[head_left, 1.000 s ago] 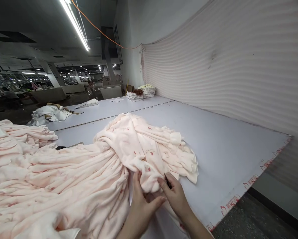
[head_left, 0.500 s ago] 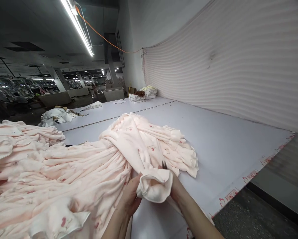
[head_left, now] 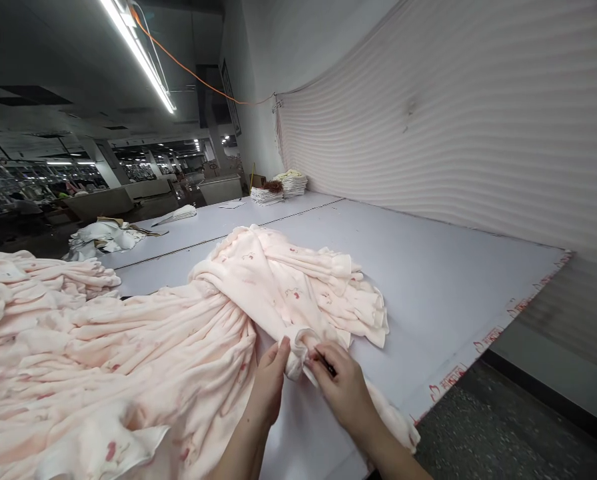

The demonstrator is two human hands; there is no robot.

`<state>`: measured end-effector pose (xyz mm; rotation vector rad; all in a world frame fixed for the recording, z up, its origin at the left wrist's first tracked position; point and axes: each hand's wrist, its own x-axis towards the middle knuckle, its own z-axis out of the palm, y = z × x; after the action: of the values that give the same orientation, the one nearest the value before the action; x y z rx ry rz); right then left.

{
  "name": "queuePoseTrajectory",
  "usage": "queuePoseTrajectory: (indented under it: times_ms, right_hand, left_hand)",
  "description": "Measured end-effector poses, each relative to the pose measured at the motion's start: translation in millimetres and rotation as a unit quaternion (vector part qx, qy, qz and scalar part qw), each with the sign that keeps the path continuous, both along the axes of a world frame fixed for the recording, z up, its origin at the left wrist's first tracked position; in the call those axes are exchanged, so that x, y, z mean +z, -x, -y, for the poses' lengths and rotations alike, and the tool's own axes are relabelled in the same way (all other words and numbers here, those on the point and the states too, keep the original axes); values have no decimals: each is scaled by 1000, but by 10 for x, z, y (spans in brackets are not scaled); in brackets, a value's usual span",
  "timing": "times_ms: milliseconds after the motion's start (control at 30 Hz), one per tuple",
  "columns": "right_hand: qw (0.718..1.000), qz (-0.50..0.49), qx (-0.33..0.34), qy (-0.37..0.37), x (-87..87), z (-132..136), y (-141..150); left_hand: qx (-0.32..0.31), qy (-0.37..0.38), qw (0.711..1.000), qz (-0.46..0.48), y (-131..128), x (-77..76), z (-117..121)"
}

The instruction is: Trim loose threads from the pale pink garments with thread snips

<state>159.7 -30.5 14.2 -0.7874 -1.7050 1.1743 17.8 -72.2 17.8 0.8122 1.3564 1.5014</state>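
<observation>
A pale pink fleece garment (head_left: 273, 283) with small red prints lies gathered on the table. My left hand (head_left: 269, 380) grips the garment's sleeve end (head_left: 297, 350), thumb on top. Close beside it, my right hand (head_left: 343, 387) is closed around small dark thread snips (head_left: 324, 362). Their tips point up and left at the sleeve opening, where the right fingertips touch the fabric. Whether the blades are apart, I cannot tell. To the left spreads a large heap of the same pink garments (head_left: 128, 373).
A pale table (head_left: 428, 287) reaches back to a wall hung with striped sheeting (head_left: 453, 133). At the far end stand folded white stacks (head_left: 292, 183). White fabric scraps (head_left: 106, 237) lie at the back left. The table's right edge (head_left: 488, 340) carries red-printed tape.
Half a second ago the sleeve opening was held wide toward me. Now it is bunched smaller and farther forward, and my right hand has come around to its front with the snips.
</observation>
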Motion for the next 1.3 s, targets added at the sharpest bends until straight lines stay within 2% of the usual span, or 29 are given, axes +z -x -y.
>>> queuePoseTrajectory:
  times_ms: [33,100,167,200,267,333,400,467,567,667,733,800,900,967,1100,1300]
  right_hand:
    - [1000,-14,-6,21,-21,-29,32]
    - [994,-58,-13,91,-73,-75,53]
    - [977,-114,-13,178,-114,-81,26]
    - [966,-138,-5,218,-123,-69,3]
    - [946,-172,14,274,-116,-31,-46]
    - [943,-173,27,284,-83,-3,-98]
    - [958,-142,27,245,-41,-5,-169]
    - [980,-90,17,174,0,-35,-272]
    - [998,17,-1,68,67,-91,-468]
    - [990,140,8,-32,151,-111,-629]
    - [971,207,6,-116,201,-99,-678]
    - [943,257,-38,-210,231,-78,-686]
    - [878,306,-129,-344,245,-49,-673]
    - [841,327,-157,-403,250,-36,-674]
    - [801,345,-176,-456,266,-20,-677]
    - [787,357,-197,-463,271,-11,-651]
  left_hand:
    - [15,9,999,-39,-9,19,19]
    - [99,8,982,-158,-53,56,86]
    - [203,-34,931,-300,-143,83,168]
    - [220,-61,906,-357,-201,92,202]
    - [171,-99,885,-422,-317,99,230]
    - [72,-94,898,-425,-396,94,197]
    - [11,-76,906,-417,-418,80,127]
    - [2,-91,894,-439,-400,60,61]
    - [37,-177,841,-510,-362,31,19]
    - [66,-245,784,-566,-360,13,27]
    - [75,-267,750,-601,-372,7,33]
    - [79,-277,722,-629,-387,5,32]
    - [82,-282,698,-653,-405,5,21]
    - [83,-283,691,-660,-415,2,12]
    - [79,-293,687,-660,-436,-20,-8]
    - [69,-303,683,-661,-465,-54,-39]
